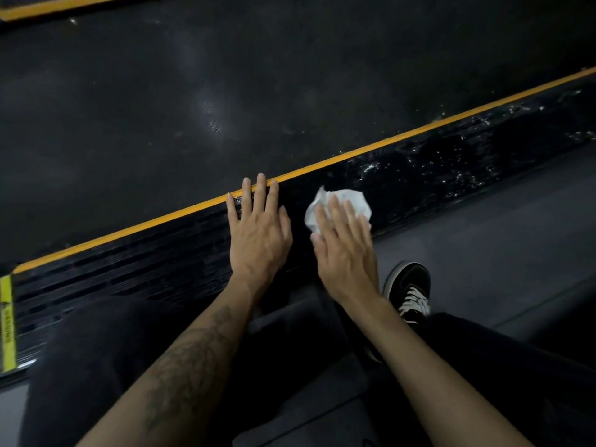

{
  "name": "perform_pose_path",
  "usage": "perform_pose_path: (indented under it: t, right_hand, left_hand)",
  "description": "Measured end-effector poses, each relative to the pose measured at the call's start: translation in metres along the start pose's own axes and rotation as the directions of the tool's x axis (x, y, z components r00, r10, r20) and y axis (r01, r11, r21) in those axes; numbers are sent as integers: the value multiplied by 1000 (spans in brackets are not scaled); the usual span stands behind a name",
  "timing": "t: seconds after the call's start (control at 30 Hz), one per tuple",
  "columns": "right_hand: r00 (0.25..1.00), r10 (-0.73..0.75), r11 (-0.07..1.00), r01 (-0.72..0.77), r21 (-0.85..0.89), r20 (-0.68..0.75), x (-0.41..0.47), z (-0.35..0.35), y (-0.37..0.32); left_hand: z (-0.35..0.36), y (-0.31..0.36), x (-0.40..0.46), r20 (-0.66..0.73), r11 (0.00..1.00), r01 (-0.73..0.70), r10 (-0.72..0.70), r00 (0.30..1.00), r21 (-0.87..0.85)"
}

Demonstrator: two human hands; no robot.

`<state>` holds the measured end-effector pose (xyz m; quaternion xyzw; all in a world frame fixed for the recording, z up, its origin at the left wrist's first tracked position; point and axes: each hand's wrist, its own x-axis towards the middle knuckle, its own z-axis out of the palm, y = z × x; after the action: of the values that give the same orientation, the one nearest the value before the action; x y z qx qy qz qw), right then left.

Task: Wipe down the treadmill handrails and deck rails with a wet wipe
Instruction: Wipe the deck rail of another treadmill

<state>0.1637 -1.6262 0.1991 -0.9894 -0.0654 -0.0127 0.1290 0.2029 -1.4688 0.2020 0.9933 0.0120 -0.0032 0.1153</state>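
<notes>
Lying crumpled on the black ribbed deck rail (161,253), the white wet wipe (342,204) sits under the fingers of the right hand (345,250), just right of the left hand (258,230). At the far left edge a yellow warning label (7,321) runs down the rail's end; its small print is too blurred to read. The left hand lies flat and relaxed on the rail, fingers straight and spread, fingertips reaching the yellow stripe (322,164) that borders the belt (161,108). The right hand presses the wipe onto the rail with straight fingers, not curled round it. Right of it the rail glistens wet. A black sneaker (409,291) with white laces stands on the floor beside the rail.
</notes>
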Motion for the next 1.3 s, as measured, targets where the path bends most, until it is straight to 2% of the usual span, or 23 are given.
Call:
perform_pose_path:
  t: [0.1,0.13,0.27,0.3,0.43,0.47,0.5,0.57,0.63,0.67,0.73,0.8,0.83,0.87,0.97,1.03,1.1,1.17,1.2,1.23,1.3]
  right_hand:
    - [987,-160,987,161,-27,21,-5,-3,18]
    - [990,-140,990,140,-31,13,-3,-5,27]
    - [990,127,991,-125,38,-55,5,-7,22]
    - [989,132,991,-130,38,-60,3,-5,12]
    - [989,-149,989,149,-6,8,-14,2,2]
    - [984,-178,984,178,-20,17,-13,0,12]
    - [987,-159,987,159,-24,15,-10,-3,22]
    - [1000,-17,1000,17,-13,-7,-2,-8,34]
    - [993,109,994,-108,9,-40,1,-6,25]
    - [991,120,993,-119,25,-56,-2,-3,16]
    - [998,17,999,-14,44,-66,-12,4,2]
    - [990,-141,990,141,8,-14,-20,6,8]
    - [986,-166,986,166,-10,-5,-19,4,17]
    - [990,-141,990,141,-16,-9,-16,1,27]
    - [995,89,996,-87,30,-48,-3,-7,35]
    - [988,136,990,-132,55,-75,-4,-3,18]
    - [996,11,999,-7,51,-83,-13,4,7]
    - [985,-169,986,169,-7,-28,-21,6,17]
    - [978,-209,978,209,-28,-12,-20,4,27]
    - [980,-199,980,198,-35,-9,-19,2,36]
    - [998,-59,998,59,5,-14,-14,-4,48]
  left_hand:
    - [0,0,0,8,1000,3,-3,1000,-2]
    - [-1,0,0,8,1000,1,-1,1000,-5]
    - [-1,0,0,4,1000,-6,6,1000,-10]
    - [-1,1,0,5,1000,-5,5,1000,-13]
    - [1,0,0,7,1000,-5,5,1000,-13]
    - [1,0,0,6,1000,-5,5,1000,-11]
    - [1,0,1,5,1000,-6,6,1000,-11]
    - [1,0,1,4,1000,-8,8,1000,-15]
    - [1,0,1,6,1000,-8,8,1000,-13]
    - [0,0,1,9,1000,-8,9,1000,-12]
    - [-1,0,1,12,1000,-9,9,1000,-4]
    - [0,0,1,12,1000,-7,7,1000,-4]
    - [1,0,1,8,1000,-7,7,1000,-6]
    - [1,0,1,3,1000,-9,9,1000,-11]
    - [2,0,2,-12,1000,-12,12,1000,-27]
    - [2,-1,2,-8,1000,-12,12,1000,-25]
    - [2,0,1,-3,1000,-13,13,1000,-17]
    - [2,0,1,-2,1000,-9,9,1000,-14]
    - [3,0,1,-5,1000,-7,7,1000,-18]
    - [3,0,1,-7,1000,-8,8,1000,-25]
    - [3,0,1,-7,999,-9,9,1000,-36]
